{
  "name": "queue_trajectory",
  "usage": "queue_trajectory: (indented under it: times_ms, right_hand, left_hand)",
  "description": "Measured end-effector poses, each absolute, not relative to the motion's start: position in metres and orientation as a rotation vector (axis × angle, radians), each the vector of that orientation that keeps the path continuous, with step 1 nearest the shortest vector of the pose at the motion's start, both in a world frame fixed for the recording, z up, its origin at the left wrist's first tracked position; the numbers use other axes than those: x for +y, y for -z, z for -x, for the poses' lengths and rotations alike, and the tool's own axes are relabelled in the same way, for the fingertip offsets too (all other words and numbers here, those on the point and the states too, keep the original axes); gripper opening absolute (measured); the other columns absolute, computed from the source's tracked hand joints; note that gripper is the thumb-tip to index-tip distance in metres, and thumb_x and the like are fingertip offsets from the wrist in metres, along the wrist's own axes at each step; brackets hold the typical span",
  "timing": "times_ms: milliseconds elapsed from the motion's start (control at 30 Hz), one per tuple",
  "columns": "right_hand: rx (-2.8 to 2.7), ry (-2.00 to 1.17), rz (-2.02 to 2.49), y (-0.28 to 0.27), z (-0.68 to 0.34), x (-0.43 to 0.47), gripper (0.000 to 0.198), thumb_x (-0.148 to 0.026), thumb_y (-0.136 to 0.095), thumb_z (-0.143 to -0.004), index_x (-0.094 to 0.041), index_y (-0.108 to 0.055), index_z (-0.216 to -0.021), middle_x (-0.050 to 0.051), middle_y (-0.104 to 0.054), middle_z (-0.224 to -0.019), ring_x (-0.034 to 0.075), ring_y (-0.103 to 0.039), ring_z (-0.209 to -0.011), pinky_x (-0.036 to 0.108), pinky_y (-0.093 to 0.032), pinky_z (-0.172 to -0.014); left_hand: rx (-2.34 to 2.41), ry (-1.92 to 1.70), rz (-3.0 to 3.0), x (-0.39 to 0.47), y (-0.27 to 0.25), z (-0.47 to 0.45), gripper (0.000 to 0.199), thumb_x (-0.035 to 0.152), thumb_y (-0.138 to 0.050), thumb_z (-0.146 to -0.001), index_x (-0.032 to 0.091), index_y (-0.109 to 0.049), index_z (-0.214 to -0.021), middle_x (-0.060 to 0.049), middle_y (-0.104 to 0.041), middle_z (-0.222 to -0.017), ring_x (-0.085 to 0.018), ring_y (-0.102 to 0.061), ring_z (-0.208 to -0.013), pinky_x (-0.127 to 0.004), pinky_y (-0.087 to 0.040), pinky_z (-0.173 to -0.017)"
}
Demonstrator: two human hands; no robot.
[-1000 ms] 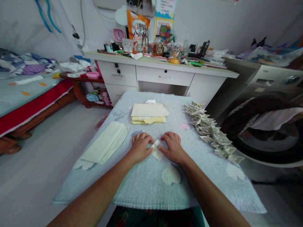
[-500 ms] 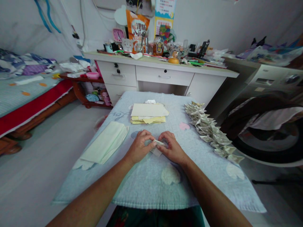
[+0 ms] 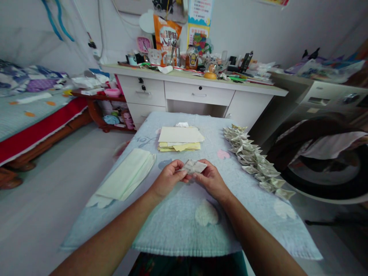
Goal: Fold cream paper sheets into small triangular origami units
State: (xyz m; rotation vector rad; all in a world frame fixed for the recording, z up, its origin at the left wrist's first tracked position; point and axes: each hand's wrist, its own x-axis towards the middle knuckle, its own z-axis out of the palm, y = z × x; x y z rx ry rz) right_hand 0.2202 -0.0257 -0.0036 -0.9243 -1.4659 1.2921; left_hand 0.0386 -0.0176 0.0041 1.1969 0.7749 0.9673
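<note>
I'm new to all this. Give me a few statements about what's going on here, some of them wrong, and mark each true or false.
1. The left hand and right hand both hold one folded paper. True.
2. The rows of pointed paper shapes lie on the person's left. False: the pointed paper shapes lie on the right.
3. A paper stack lies beyond the hands. True.
4. The pink clock is on the bed. False: the pink clock stands on the desk.
5. Pale green sheets lie to the left of both hands. True.
</note>
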Motion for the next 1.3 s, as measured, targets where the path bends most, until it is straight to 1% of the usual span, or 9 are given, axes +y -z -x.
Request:
queue_trajectory:
  times_ms: [133,233,367,467,567,700,833,1100,1300]
  right_hand:
    - [-1.607,-1.065,0.999,-0.001,-0.219,-0.029,0.015,-0.033,-0.06,-0.084,-0.02,-0.054,-0.079,-0.001,-0.055,-0.072,0.015,-0.053,-0.069,0.027,-0.041,-0.066]
    - [-1.827,-0.664,1.1,-0.004,-0.22,-0.032,0.006,-0.02,-0.055,-0.083,-0.02,-0.056,-0.077,0.001,-0.053,-0.076,0.017,-0.051,-0.077,0.029,-0.039,-0.073]
    - [-2.094,-0.296,1.214,-0.003,-0.222,-0.033,0.014,-0.011,-0.055,-0.077,-0.021,-0.06,-0.086,0.004,-0.056,-0.087,0.02,-0.048,-0.088,0.033,-0.035,-0.08]
    - [-2.197,-0.186,1.262,-0.001,-0.224,-0.034,0.018,-0.009,-0.055,-0.076,-0.02,-0.06,-0.089,0.006,-0.057,-0.09,0.021,-0.046,-0.089,0.033,-0.033,-0.079]
    - [-2.242,-0.22,1.269,0.001,-0.225,-0.034,0.027,-0.006,-0.054,-0.074,-0.019,-0.058,-0.097,0.006,-0.057,-0.094,0.021,-0.046,-0.09,0.033,-0.032,-0.078]
    - [-2.262,-0.416,1.243,0.003,-0.228,-0.034,0.039,-0.004,-0.055,-0.068,-0.018,-0.054,-0.104,0.005,-0.057,-0.096,0.021,-0.046,-0.091,0.031,-0.033,-0.079]
    - [-2.318,-0.471,1.266,0.002,-0.232,-0.034,0.027,-0.005,-0.055,-0.069,-0.02,-0.059,-0.091,0.004,-0.056,-0.094,0.021,-0.045,-0.091,0.032,-0.032,-0.081]
    - [-2.34,-0.487,1.27,0.001,-0.234,-0.032,0.022,-0.007,-0.06,-0.075,-0.021,-0.066,-0.091,0.003,-0.059,-0.097,0.019,-0.046,-0.094,0.033,-0.031,-0.084]
    - [-2.31,-0.512,1.305,0.001,-0.239,-0.029,0.012,-0.013,-0.063,-0.081,-0.021,-0.067,-0.088,0.002,-0.061,-0.091,0.018,-0.049,-0.091,0.033,-0.032,-0.084]
  left_hand:
    - [0.91,-0.967,-1.364,-0.018,0.002,-0.039,0.02,0.03,-0.065,-0.077,0.018,-0.051,-0.085,0.006,-0.052,-0.061,-0.008,-0.046,-0.053,-0.019,-0.033,-0.05]
    - [1.048,-1.035,-1.515,-0.019,0.003,-0.039,0.026,0.022,-0.066,-0.074,0.019,-0.054,-0.097,0.007,-0.048,-0.063,-0.006,-0.041,-0.049,-0.019,-0.032,-0.05]
    - [1.035,-1.114,-1.784,-0.023,-0.003,-0.04,0.014,0.015,-0.062,-0.074,0.019,-0.062,-0.087,-0.004,-0.059,-0.098,-0.013,-0.057,-0.079,-0.023,-0.044,-0.067]
    - [1.017,-1.118,-1.919,-0.025,-0.004,-0.04,0.01,0.009,-0.059,-0.074,0.018,-0.061,-0.077,-0.004,-0.061,-0.095,-0.016,-0.058,-0.093,-0.027,-0.044,-0.083]
    - [1.013,-1.066,-1.969,-0.025,-0.001,-0.039,0.015,0.004,-0.057,-0.072,0.018,-0.059,-0.075,-0.002,-0.062,-0.092,-0.015,-0.058,-0.092,-0.028,-0.042,-0.088]
    - [1.029,-0.959,-2.008,-0.023,0.006,-0.036,0.014,0.004,-0.057,-0.071,0.018,-0.057,-0.075,-0.002,-0.062,-0.092,-0.015,-0.058,-0.089,-0.027,-0.043,-0.083]
    - [1.082,-0.828,-2.122,-0.023,0.007,-0.031,0.014,0.005,-0.056,-0.071,0.018,-0.056,-0.075,-0.001,-0.061,-0.089,-0.016,-0.056,-0.087,-0.028,-0.042,-0.079]
    - [1.214,-0.621,-2.466,-0.026,0.003,-0.027,0.01,0.009,-0.058,-0.074,0.019,-0.059,-0.075,-0.002,-0.059,-0.079,-0.019,-0.049,-0.082,-0.031,-0.038,-0.075]
    - [1.207,-0.57,-2.486,-0.023,0.004,-0.026,0.013,0.021,-0.053,-0.087,0.019,-0.065,-0.082,-0.003,-0.061,-0.081,-0.019,-0.052,-0.083,-0.031,-0.038,-0.077]
